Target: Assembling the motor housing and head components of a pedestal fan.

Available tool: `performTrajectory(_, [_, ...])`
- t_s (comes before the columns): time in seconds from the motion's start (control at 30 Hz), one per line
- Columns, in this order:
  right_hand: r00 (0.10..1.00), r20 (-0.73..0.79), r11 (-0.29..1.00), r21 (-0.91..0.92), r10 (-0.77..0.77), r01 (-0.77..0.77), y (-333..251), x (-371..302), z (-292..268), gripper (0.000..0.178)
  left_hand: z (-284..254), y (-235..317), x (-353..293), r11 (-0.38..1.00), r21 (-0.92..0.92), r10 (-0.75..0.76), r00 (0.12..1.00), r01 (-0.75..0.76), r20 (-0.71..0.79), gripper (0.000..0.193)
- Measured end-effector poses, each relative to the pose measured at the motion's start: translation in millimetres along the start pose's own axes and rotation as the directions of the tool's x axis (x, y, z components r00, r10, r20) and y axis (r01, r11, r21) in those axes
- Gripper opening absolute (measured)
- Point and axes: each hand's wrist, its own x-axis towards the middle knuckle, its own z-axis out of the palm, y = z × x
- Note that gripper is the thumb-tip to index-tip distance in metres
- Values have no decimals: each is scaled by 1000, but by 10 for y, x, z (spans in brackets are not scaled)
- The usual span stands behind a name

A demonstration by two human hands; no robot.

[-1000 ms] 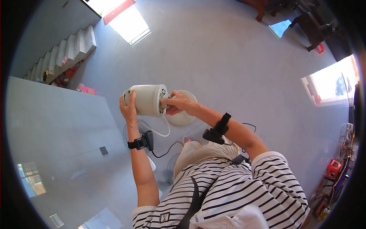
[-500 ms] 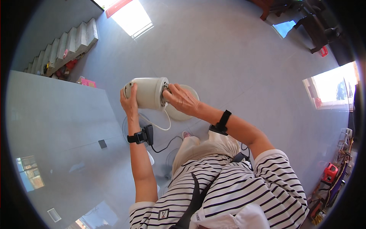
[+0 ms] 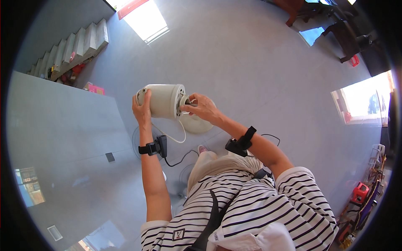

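Note:
An off-white fan motor housing, shaped like a drum, lies sideways in front of me above the floor. My left hand is closed around its left end, the thumb over the near side. At the slotted right end, my right hand curls its thumb and fingers round a small pale collar on the dark shaft; the fingertips partly hide it. A white cord hangs in a loop below the housing. Beneath and behind my right hand is a round cream fan base, partly covered.
Wire fan guards lie near my feet, partly hidden by my left arm and body. To the left is a glossy grey surface, and concrete stairs rise beyond. Dark furniture stands far right; a red stool is at the right.
My right hand has drawn slightly right, off the housing's end face, so the pale collar and shaft now show. My right forearm has shifted a little; the left hand keeps its hold.

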Motion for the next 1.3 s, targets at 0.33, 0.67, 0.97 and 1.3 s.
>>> performTrajectory(0.33, [976,-28,937,-290,-214,197,-129,3,7,45,7,16,-14,1000,2,6,1000,-6,4,41])
performTrajectory(0.67, [544,231,185,-776,-807,603,88,56,-68,46,25,18,-4,999,32,13,1000,-12,-5,45])
performTrajectory(0.97, [997,-82,996,-92,-1,-6,-13,-89,31,64,38,47,-24,1000,20,19,1000,-19,-9,44])
performTrajectory(1.3, [590,228,238,-760,-775,605,-18,16,-42,36,6,-8,2,1000,10,9,1000,-9,5,42])
